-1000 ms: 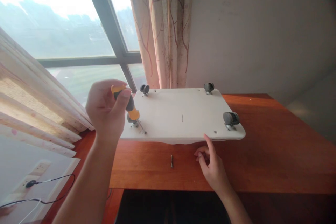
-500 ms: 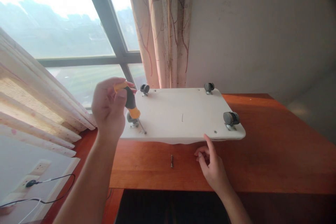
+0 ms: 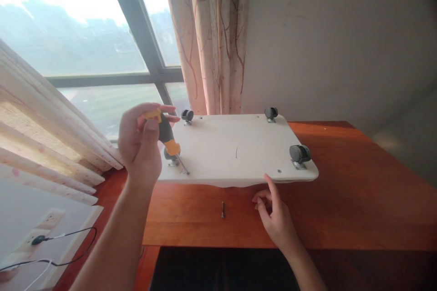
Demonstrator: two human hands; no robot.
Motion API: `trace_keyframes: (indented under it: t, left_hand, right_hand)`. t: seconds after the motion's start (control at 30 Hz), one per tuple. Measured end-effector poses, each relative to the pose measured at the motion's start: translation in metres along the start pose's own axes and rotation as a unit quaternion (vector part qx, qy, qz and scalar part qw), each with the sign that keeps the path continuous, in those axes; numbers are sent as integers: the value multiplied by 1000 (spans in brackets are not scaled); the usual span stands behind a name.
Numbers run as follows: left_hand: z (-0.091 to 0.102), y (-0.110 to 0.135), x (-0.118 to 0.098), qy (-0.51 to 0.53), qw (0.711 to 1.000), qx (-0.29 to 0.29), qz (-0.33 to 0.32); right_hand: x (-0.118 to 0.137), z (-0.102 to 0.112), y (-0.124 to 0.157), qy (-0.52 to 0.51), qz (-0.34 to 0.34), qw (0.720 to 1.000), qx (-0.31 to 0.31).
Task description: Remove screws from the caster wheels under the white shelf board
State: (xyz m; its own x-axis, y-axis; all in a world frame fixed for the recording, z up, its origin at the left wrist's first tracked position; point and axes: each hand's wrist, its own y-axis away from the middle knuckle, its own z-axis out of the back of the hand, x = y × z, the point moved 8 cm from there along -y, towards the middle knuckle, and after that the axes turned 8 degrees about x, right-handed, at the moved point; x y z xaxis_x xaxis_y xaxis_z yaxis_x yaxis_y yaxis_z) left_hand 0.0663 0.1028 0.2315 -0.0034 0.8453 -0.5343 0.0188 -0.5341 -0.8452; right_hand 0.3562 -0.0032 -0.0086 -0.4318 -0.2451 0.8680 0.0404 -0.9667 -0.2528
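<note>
A white board (image 3: 235,145) lies upside down on the wooden table (image 3: 358,200), with small black caster wheels (image 3: 299,153) at its corners. My left hand (image 3: 141,143) is closed round an orange and black screwdriver (image 3: 166,135), whose tip stands on a screw at the board's near left corner beside a caster. My right hand (image 3: 275,216) rests on the table at the board's front edge. Its index finger points up against the edge and the other fingers are curled, holding nothing. A loose screw (image 3: 222,209) lies on the table in front of the board.
A patterned curtain (image 3: 211,36) hangs behind the board and a second curtain (image 3: 44,136) drapes at the left by the window (image 3: 85,32). A wall socket with a black cable (image 3: 51,237) sits low on the left. The table's front edge runs just below my hands.
My left hand has shifted its grip on the screwdriver handle, turning it in place. The right hand, the board and the loose screw have stayed put.
</note>
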Motion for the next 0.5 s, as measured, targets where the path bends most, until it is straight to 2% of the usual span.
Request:
trace_keyframes:
  t: [0.1, 0.23, 0.3, 0.43, 0.5]
  left_hand:
    - [0, -1, -1, 10, 1000, -1, -16]
    - [10, -5, -4, -47, 997, -16, -56]
    - [11, -4, -3, -51, 997, -22, -44]
    - [3, 0, 2, 12, 1000, 1, 16]
    - [2, 1, 2, 28, 999, -2, 20]
  right_hand:
    - [-2, -1, 0, -4, -2, 1000, 5]
    - [-4, -1, 1, -3, -6, 1000, 4]
    - [-3, 0, 0, 1, -6, 1000, 3]
    - [-1, 0, 0, 4, -7, 1000, -2]
    - [0, 0, 0, 0, -9, 1000, -1]
